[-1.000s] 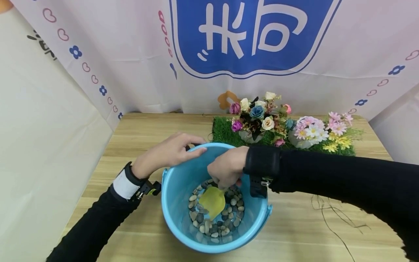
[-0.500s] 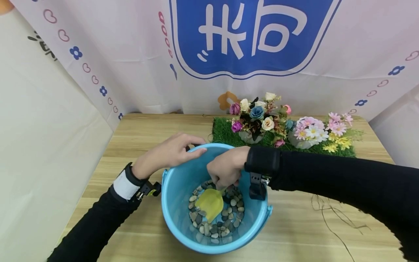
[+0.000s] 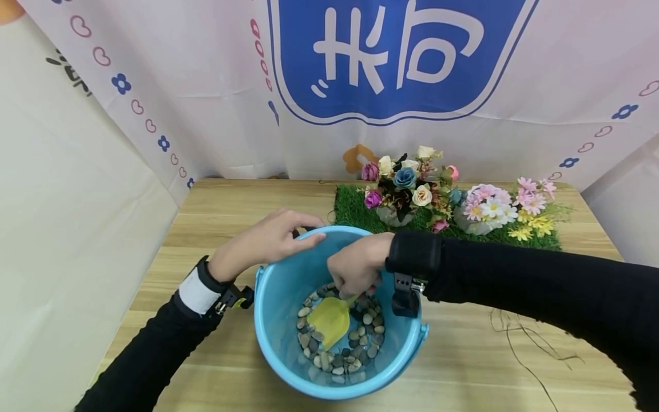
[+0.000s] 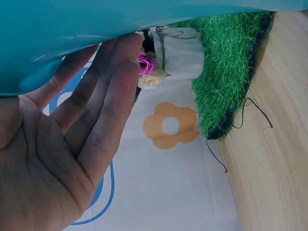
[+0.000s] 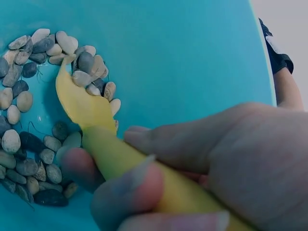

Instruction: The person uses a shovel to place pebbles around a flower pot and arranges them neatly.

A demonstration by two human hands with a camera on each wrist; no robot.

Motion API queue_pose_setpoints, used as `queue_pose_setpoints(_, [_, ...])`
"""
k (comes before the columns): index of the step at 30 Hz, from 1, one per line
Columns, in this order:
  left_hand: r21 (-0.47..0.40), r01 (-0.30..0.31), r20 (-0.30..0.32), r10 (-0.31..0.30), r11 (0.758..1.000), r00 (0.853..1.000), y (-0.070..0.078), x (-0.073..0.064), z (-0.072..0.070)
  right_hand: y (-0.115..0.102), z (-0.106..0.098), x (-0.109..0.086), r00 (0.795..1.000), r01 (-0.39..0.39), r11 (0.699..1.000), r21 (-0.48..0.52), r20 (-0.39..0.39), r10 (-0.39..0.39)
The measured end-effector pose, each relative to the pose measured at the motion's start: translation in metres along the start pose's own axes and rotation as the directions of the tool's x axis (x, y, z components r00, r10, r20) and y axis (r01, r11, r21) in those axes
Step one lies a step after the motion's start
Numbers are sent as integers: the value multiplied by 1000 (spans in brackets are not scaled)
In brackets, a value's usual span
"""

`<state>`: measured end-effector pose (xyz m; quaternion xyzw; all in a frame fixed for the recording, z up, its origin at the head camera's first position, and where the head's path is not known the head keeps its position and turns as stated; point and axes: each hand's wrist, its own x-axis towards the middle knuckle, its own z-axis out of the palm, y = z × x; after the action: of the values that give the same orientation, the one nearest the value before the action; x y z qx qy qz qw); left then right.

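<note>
My right hand (image 3: pixel 356 264) reaches down into a light blue bucket (image 3: pixel 337 391), fingers and thumb wrapped round the handle of a yellow plastic shovel (image 3: pixel 329 321). The shovel's blade (image 5: pixel 84 103) lies low among grey, white and tan pebbles (image 3: pixel 337 362) at the bucket's bottom, its tip overlapping some of them. At the bucket's far left rim my left hand (image 3: pixel 268 237) grips, the thumb over the rim and the fingers along the outer wall. In the left wrist view, the long fingers (image 4: pixel 113 103) reach up to the blue wall.
The bucket stands on a wooden table (image 3: pixel 226 206). Behind it, a strip of artificial grass (image 3: pixel 347 206) bears a mixed bouquet (image 3: pixel 404 183) and pots of pink and yellow flowers (image 3: pixel 491 209). Dark thin strands (image 3: pixel 525 337) lie on the right. A printed cloth (image 3: pixel 206 103) hangs behind.
The shovel's blade has shifted slightly left and turned among the pebbles, mostly in the first half second. The left hand keeps its place on the rim.
</note>
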<state>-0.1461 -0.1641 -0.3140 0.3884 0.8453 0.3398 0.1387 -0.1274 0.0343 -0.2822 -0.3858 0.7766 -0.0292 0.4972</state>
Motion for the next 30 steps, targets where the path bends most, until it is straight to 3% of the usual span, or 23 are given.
queue_pose_setpoints(5, [-1, -1, 3, 1, 1000, 1000, -1, 0, 0, -2, 4, 0, 999, -26, 1000, 15, -32, 26])
queue_pose_setpoints(16, [-15, -3, 0, 3, 1000, 1000, 0, -1, 1, 8, 6, 2, 997, 71, 995, 75, 18, -72])
queue_pose_setpoints(30, [-8, -27, -11, 27, 1000, 1000, -3, 0, 0, 7, -1, 3, 983, 177, 984, -9, 45, -176])
